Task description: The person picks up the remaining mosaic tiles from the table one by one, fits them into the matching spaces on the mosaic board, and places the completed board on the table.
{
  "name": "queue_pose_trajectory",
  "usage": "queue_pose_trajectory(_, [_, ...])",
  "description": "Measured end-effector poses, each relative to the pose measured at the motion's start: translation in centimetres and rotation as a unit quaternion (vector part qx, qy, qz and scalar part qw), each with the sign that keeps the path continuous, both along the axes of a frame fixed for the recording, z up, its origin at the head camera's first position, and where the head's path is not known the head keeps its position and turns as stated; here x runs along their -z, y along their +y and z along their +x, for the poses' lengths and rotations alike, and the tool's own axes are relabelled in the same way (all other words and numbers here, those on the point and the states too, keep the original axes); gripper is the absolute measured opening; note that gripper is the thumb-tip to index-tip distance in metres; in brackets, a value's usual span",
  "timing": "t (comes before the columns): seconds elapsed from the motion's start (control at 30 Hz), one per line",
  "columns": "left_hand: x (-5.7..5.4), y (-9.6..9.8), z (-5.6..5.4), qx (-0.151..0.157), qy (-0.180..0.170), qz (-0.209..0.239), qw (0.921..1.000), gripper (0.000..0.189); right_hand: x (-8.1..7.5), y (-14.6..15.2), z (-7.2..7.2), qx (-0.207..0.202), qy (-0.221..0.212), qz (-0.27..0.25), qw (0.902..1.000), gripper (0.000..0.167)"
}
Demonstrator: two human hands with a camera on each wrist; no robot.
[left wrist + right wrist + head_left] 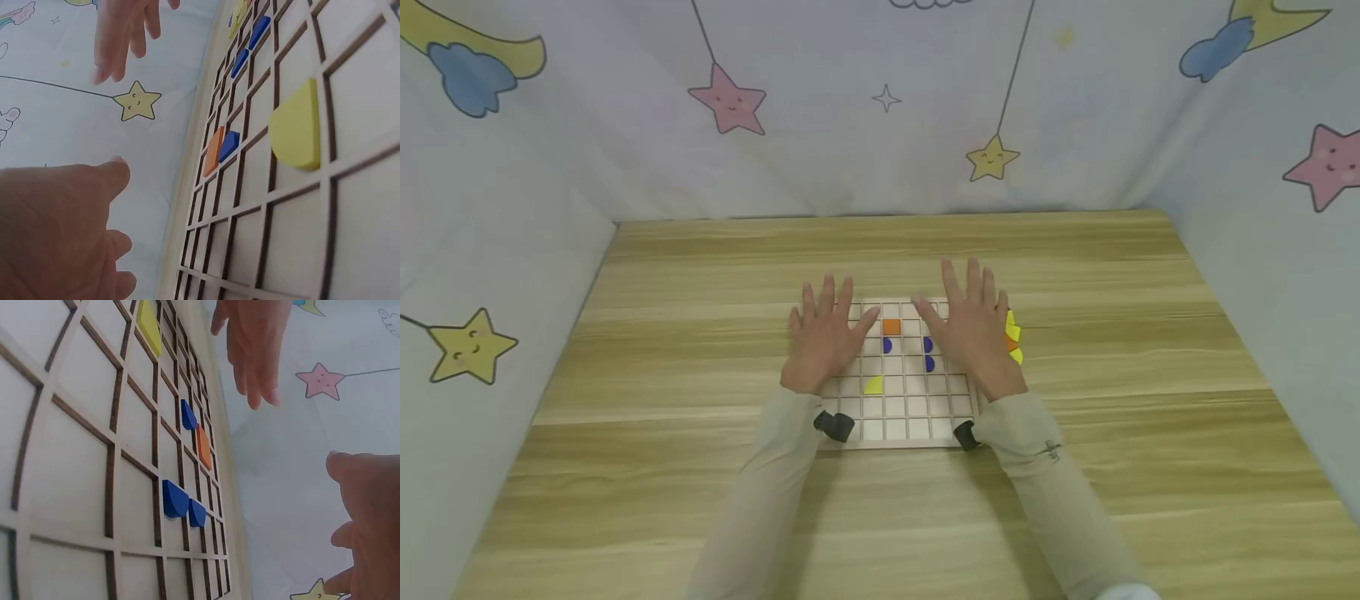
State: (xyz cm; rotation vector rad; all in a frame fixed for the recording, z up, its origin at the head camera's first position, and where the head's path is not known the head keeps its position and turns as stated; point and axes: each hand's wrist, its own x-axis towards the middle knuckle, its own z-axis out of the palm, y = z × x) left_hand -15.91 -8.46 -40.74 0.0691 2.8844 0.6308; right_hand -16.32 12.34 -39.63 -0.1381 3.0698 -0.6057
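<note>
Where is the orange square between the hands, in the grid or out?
In the grid: the head view shows the orange square within one cell.

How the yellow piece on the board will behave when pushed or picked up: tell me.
The yellow piece looks solid with crisp edges, so it is probably stiff. It is small beside the hands, suggesting it's light. The board is ridged around it, so a sideways push might soon be stopped.

The left grip [823,343] and right grip [973,333] extend forward, well apart, backs up, fingers spread.
</note>
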Motion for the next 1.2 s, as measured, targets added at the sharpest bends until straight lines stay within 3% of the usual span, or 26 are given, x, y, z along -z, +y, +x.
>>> queue_pose_trajectory(0.23, [-0.1,-1.0,0.1,0.004,-0.023,-0.016,0.9996,0.068,-0.5,1.3,-0.6,-0.002,-0.007,-0.079,0.9969,0.078])
queue_pose_trajectory(0.5, [0.0,-2.4,0.3,0.032,-0.033,-0.036,0.9983,0.058,-0.7,3.6,-1.2,0.004,0.002,-0.172,0.985,0.071])
queue_pose_trajectory(0.77, [0.0,-3.4,0.3,0.044,-0.078,-0.03,0.9956,0.057,-0.3,5.7,-1.5,0.008,0.035,-0.236,0.971,0.059])
queue_pose_trajectory(0.97, [-0.1,-3.7,0.2,0.053,-0.102,-0.028,0.993,0.059,0.5,6.9,-1.8,0.01,0.052,-0.256,0.9653,0.049])
queue_pose_trajectory(1.2, [-0.2,-3.9,0.1,0.062,-0.118,-0.025,0.9908,0.061,1.4,8.0,-2.0,0.027,0.035,-0.244,0.9689,0.044])
